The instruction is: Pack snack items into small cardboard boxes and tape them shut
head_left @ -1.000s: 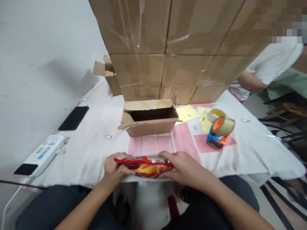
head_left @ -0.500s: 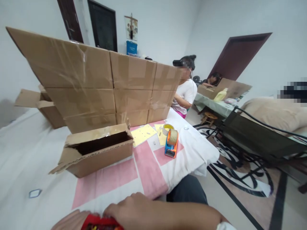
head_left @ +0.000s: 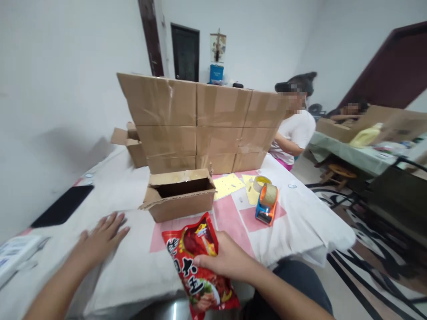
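Observation:
A red printed food packet (head_left: 203, 271) hangs over the table's near edge, gripped by my right hand (head_left: 227, 258) with the thumb across its front. My left hand (head_left: 105, 233) lies flat on the white tablecloth (head_left: 140, 266), fingers spread, holding nothing. Just beyond the packet stands a cardboard box (head_left: 187, 204) with its top open and its inside dark. To the right of that box, an orange and blue tape dispenser (head_left: 267, 204) with a roll of tape rests on the pink and white cloth.
Stacked taped cartons (head_left: 216, 126) form a wall behind the open box. Another open carton (head_left: 133, 149) stands left of them. A roll of tape (head_left: 262, 181) lies by yellow paper (head_left: 228, 186). A black flat object (head_left: 63, 206) is far left. A person (head_left: 295, 124) sits beyond the cartons.
The view has swung left. The red packet has come up from the bottom edge, held by my right hand. My left hand now lies apart from it on the cloth.

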### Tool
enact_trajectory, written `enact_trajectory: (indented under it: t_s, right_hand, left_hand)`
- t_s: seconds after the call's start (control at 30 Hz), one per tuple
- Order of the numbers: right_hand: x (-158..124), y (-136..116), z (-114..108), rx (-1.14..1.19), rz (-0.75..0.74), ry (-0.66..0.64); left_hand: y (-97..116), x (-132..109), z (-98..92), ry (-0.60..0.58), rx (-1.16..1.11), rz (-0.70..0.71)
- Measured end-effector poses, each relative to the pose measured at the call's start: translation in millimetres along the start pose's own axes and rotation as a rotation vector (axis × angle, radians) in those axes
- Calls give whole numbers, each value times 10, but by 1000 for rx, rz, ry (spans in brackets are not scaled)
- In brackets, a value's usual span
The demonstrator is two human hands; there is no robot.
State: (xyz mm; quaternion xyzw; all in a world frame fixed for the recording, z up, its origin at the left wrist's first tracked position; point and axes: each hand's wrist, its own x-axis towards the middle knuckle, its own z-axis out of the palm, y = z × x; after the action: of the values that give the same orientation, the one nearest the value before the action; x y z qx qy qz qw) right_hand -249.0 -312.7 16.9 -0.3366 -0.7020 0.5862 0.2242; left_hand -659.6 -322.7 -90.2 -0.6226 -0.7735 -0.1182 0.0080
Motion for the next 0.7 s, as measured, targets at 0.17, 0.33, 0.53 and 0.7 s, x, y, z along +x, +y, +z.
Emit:
enact_trajectory:
  t_s: [0.17, 0.33, 0.53, 0.7]
  right_hand:
    - [38, 47, 41, -28, 26, -16]
    - [81, 93, 48, -116, 19, 34]
    - [154, 89, 32, -161, -13, 22]
    - [174, 32, 33, -172, -7, 4]
  left_hand:
    - [239, 63, -210, 27, 27, -108]
    - [238, 261, -323, 1, -159, -368]
    - [-105, 1052, -793, 43, -284, -620]
    - [-60, 1050, -888, 140, -382, -719]
